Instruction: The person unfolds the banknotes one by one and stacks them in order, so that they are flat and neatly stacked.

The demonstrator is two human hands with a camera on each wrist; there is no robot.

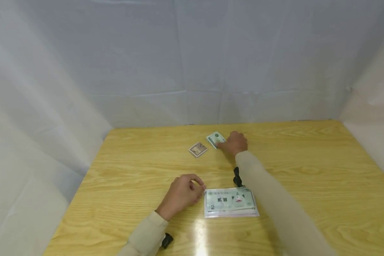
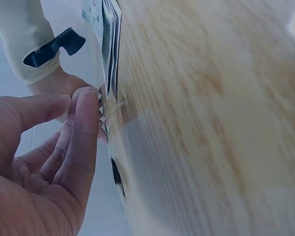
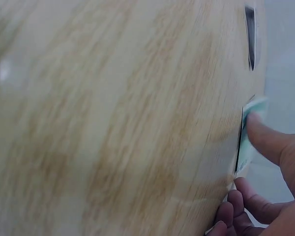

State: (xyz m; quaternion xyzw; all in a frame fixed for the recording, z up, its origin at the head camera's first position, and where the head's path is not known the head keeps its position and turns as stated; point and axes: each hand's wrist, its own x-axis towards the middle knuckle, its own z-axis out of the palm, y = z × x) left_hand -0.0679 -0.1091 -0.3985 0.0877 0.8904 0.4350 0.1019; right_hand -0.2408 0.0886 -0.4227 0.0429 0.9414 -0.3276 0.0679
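Note:
My right hand (image 1: 235,143) is at the far part of the table, pinching a small green printed note (image 1: 216,139). In the right wrist view its thumb lies on that green note (image 3: 250,132) and the other fingers are at the edge. Close to it lies a small brown printed note (image 1: 198,149). Nearer, a stack of pale green play banknotes (image 1: 230,200) lies in or on a clear sleeve. My left hand (image 1: 183,193) is beside the stack's left edge, fingers loosely curled, thumb and index tips close together. I see nothing between them in the left wrist view.
The wooden table (image 1: 140,160) has white sheeting (image 1: 185,64) behind it and on both sides. A black strap piece (image 1: 238,177) on the right sleeve hangs just behind the banknote stack, and the right forearm (image 1: 272,195) passes along its right side.

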